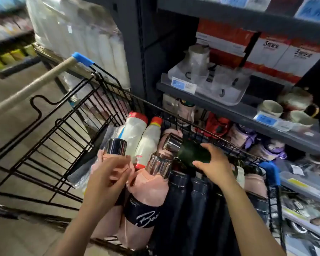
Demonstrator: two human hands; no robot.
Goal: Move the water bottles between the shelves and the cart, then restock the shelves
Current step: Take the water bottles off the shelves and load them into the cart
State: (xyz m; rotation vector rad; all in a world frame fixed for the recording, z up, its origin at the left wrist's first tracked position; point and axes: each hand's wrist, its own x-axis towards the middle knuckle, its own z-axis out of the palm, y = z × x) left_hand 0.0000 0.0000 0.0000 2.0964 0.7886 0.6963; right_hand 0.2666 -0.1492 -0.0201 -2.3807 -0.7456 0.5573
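A black wire cart holds several water bottles. My left hand grips a pink bottle with a chrome cap at the cart's near left. My right hand holds a dark green bottle with a chrome cap, lying sideways above the cart. Another pink bottle with a black band stands between my hands. Dark blue bottles stand below my right hand. Two white bottles with red caps lie farther in the cart.
Grey shelves rise right of the cart. They carry a tray of clear glasses, red-and-white boxes, ceramic mugs, and pink and purple bottles lower down. The cart handle runs left; white packs stand beyond.
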